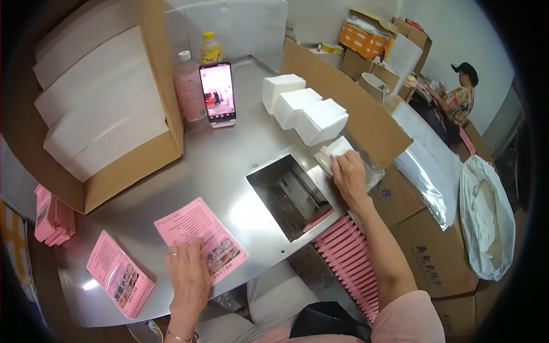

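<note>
My left hand [190, 275] lies over a pink printed sleeve [197, 220] on the steel table, its fingers laid on the near part. It grips nothing that I can see. To its left stands a neat stack of the same pink printed sleeves [121, 277]. My right hand [350, 174] is closed on a small stack of white paper napkins [334, 150], beside clear plastic film. Its fingertips are partly hidden. Behind it, several stacks of white napkins [314, 114] stand in a row. Left of my right forearm is a rectangular opening [269, 183] in the tabletop.
A large carton [131, 166] of white packs stands at the left. A lit phone [218, 94] leans near a pink bottle [189, 86]. Below the table's right edge runs a row of pink packs [349, 257]. Cartons [440, 246] stand right; another person [460, 100] works beyond.
</note>
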